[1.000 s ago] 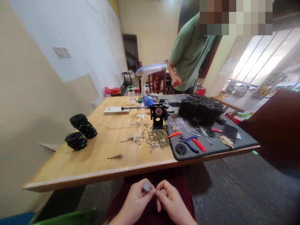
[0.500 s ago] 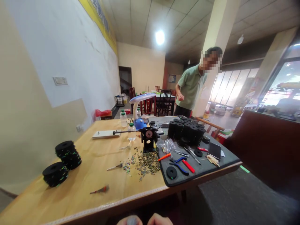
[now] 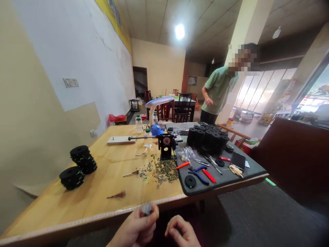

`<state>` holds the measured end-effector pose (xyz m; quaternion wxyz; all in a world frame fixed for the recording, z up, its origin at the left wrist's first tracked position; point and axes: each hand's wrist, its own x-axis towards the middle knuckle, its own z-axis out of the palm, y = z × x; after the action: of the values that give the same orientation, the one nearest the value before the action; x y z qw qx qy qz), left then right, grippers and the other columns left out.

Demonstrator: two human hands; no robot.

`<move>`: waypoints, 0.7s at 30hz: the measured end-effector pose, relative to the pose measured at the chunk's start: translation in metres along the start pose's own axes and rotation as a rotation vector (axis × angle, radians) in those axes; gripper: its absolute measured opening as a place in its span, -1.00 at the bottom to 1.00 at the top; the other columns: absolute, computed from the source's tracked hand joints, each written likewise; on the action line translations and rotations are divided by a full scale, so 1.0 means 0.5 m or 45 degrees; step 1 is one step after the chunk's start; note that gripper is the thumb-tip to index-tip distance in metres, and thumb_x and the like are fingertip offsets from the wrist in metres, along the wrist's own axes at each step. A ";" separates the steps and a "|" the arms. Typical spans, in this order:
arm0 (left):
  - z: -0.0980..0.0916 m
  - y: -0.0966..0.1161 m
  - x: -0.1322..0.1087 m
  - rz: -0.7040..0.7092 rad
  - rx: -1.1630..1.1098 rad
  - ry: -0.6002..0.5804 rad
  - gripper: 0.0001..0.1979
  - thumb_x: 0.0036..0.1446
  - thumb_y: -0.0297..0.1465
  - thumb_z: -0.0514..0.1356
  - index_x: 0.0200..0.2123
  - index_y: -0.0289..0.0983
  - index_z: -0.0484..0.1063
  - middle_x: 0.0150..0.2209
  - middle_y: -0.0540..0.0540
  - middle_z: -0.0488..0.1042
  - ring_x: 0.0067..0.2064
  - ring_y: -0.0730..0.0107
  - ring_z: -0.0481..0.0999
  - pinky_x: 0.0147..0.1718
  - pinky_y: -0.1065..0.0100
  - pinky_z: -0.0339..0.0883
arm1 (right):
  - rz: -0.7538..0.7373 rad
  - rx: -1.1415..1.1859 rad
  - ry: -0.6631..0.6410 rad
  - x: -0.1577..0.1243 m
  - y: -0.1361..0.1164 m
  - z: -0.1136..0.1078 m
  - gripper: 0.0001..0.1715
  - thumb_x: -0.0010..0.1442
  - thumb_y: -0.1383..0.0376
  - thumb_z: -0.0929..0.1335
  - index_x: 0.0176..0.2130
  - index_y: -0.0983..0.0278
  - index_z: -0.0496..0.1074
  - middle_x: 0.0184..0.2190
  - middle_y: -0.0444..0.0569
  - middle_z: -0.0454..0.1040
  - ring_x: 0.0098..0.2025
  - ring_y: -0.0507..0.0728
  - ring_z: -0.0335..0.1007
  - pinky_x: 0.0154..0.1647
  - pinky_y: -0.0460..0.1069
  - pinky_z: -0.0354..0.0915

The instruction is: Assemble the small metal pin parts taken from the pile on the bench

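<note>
My left hand point(image 3: 141, 223) is raised just below the table's front edge. Between its thumb and fingers it grips a small round grey object point(image 3: 146, 209), whose kind does not show clearly. To the right, my right hand point(image 3: 180, 231) is curled with fingertips drawn together; whatever it may hold is hidden. The two hands are apart. Beyond them on the wooden table point(image 3: 97, 199) are a red-tipped brush-like tool point(image 3: 117, 195), a scatter of small metal pieces point(image 3: 167, 170) and coloured beads point(image 3: 144, 175). A black hand-cranked winder point(image 3: 166, 145) stands behind the pieces.
Black foam spools stand in two stacks point(image 3: 83, 159) at left and in a large cluster point(image 3: 208, 139) at right. Blue-handled pliers point(image 3: 202, 175), a phone point(image 3: 238, 161) and a loose foam spool point(image 3: 190, 181) lie on the grey mat point(image 3: 218, 181). A person point(image 3: 218, 87) stands behind.
Both hands have risen into fuller view from the bottom edge, the left with the grey object in it. The camera view has shifted slightly; the table things stay in place.
</note>
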<state>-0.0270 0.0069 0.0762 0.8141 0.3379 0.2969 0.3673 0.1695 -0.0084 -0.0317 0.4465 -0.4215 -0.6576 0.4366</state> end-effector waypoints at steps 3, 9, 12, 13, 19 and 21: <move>0.021 0.017 0.002 0.014 0.018 0.033 -0.58 -0.20 -0.20 0.43 -0.52 -0.26 0.25 -0.73 0.25 -0.10 -0.68 0.69 -0.24 -0.68 0.51 -0.32 | 0.085 0.078 0.006 -0.003 -0.012 -0.007 -0.56 0.20 0.01 0.28 -0.44 0.28 0.46 -0.47 -0.03 0.49 -0.36 0.13 0.38 -0.26 -0.01 0.24; 0.024 0.031 0.018 0.043 0.333 0.094 -0.62 -0.11 -0.15 0.36 -0.53 -0.29 0.29 -0.69 0.20 -0.03 -0.64 0.65 -0.19 -0.65 0.44 -0.34 | 0.259 0.365 -0.021 -0.001 -0.026 -0.007 -0.56 0.21 0.00 0.28 -0.21 0.32 0.46 -0.36 0.08 0.60 -0.28 0.18 0.46 -0.17 0.05 0.27; 0.028 0.038 0.024 0.105 0.552 0.115 -0.64 -0.09 -0.14 0.33 -0.54 -0.32 0.35 -0.65 0.14 0.11 -0.62 0.62 -0.07 -0.63 0.43 -0.25 | 0.267 0.607 -0.027 0.016 -0.065 -0.003 -0.50 0.23 -0.02 0.25 -0.16 0.35 0.41 -0.36 0.12 0.60 -0.19 0.21 0.47 -0.06 0.11 0.24; 0.029 0.039 0.027 0.131 0.610 0.126 -0.64 -0.09 -0.14 0.33 -0.54 -0.33 0.37 -0.64 0.12 0.16 -0.60 0.60 -0.01 -0.62 0.44 -0.17 | 0.242 0.673 -0.048 0.022 -0.083 0.000 -0.50 0.23 -0.03 0.25 -0.16 0.36 0.40 -0.39 0.11 0.60 -0.17 0.21 0.47 -0.03 0.12 0.22; 0.001 0.026 0.049 0.251 0.770 0.247 -0.70 -0.12 -0.19 0.33 -0.52 -0.33 0.43 -0.57 0.03 0.36 -0.46 0.43 0.28 -0.42 0.41 0.14 | 0.386 0.695 -0.054 0.047 -0.140 0.030 -0.57 0.11 -0.03 0.36 -0.34 0.29 0.31 -0.63 -0.16 0.42 -0.62 -0.02 0.25 -0.52 -0.12 0.17; -0.024 0.022 0.064 0.289 0.828 0.294 -0.72 -0.14 -0.21 0.33 -0.50 -0.32 0.43 -0.56 0.03 0.37 -0.45 0.42 0.30 -0.41 0.40 0.15 | 0.413 0.641 0.017 0.049 -0.126 0.039 -0.52 0.03 -0.07 0.39 -0.42 0.27 0.25 -0.74 -0.30 0.24 -0.72 -0.09 0.00 -0.66 -0.18 -0.05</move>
<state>-0.0225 0.0418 0.0702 0.5791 0.5663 0.4489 0.3774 0.1345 -0.0057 0.0292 0.4658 -0.3998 -0.4497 0.6488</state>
